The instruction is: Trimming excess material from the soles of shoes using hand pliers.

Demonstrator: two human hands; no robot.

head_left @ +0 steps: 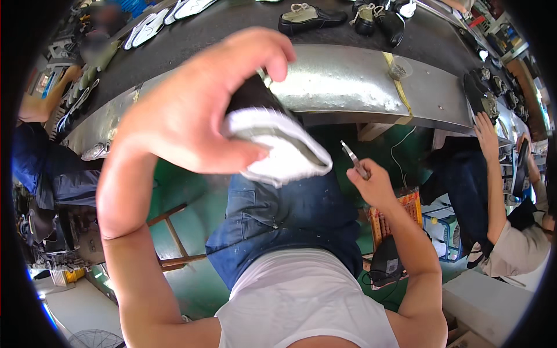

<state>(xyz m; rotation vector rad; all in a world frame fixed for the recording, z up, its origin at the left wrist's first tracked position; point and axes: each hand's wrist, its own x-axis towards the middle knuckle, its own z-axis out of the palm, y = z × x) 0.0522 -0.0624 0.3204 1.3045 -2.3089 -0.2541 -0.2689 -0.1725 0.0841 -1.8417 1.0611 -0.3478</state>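
My left hand (197,110) is raised close to the camera and grips a shoe (278,139) with a black upper and a white sole; the sole faces me. My right hand (371,182) sits lower, over my lap, pinching a thin metal tool (354,159) that points up toward the shoe, a short gap apart from it. Below are my blue jeans (290,214) and white shirt.
A dark conveyor belt (232,23) with a metal edge (348,81) curves ahead, carrying black shoes (310,17) and white soles (148,29). A seated person (493,197) on the right reaches onto the belt. Another person (40,162) sits left. A wooden stool (174,238) stands on the green floor.
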